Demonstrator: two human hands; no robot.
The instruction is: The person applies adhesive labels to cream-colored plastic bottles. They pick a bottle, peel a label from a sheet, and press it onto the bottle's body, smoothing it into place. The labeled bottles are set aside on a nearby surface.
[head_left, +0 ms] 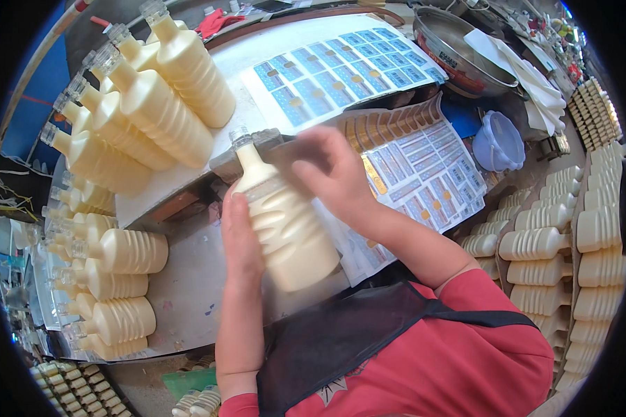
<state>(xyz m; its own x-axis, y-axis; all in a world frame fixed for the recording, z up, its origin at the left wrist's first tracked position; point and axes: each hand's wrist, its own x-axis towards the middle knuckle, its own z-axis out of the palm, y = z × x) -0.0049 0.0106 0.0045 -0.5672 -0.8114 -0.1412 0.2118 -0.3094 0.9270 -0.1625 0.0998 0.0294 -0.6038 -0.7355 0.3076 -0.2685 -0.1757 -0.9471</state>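
Note:
A cream plastic bottle [285, 229] with a ribbed body and a clear threaded neck tilts in front of me. My left hand [242, 233] is closed round its left side, thumb on the shoulder. Close to the bottle's right shoulder, my right hand [334, 170] has its fingers bent together, smeared by motion. A grey-brown patch shows at those fingertips, too blurred to name. Just behind the bottle's neck lies a grey, cloth-like piece [233, 165] at the board's edge. Sheets of blue printed labels [341, 69] and gold-and-blue labels [424, 167] lie beyond and right of my right hand.
Several cream bottles stand on the white board [240, 104] at the far left; more bottles [122, 320] lie along the table's left side. A metal basin [459, 52] and lilac bucket [499, 141] are at the right. Stacked bottles [535, 271] fill the lower right.

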